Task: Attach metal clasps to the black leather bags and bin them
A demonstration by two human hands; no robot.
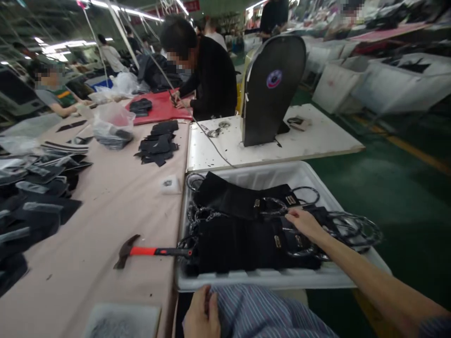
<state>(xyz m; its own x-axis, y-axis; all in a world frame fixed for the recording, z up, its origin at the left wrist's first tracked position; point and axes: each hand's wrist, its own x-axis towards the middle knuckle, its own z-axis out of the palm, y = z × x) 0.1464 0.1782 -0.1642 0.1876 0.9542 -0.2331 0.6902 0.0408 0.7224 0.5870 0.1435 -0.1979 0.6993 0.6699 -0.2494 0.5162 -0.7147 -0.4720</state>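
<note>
My right hand [300,220] reaches over a white tray [331,197], its fingers pinched at a shiny dark ring handle [275,204] on a black piece. Black flat pieces [243,239] with small metal fittings and round handles fill the tray. My left hand [202,313] is at the bottom of the view, beside the tray's near edge and a striped cloth; its fingers are curled and I cannot make out anything in them.
A hammer [151,251] lies on the pink-covered table [105,206], its handle end over the tray rim. Black pieces [45,211] are heaped at left. Behind the tray, a machine [271,94] stands on a white tabletop [218,152]. A person [214,75] leans over a red sheet [165,105].
</note>
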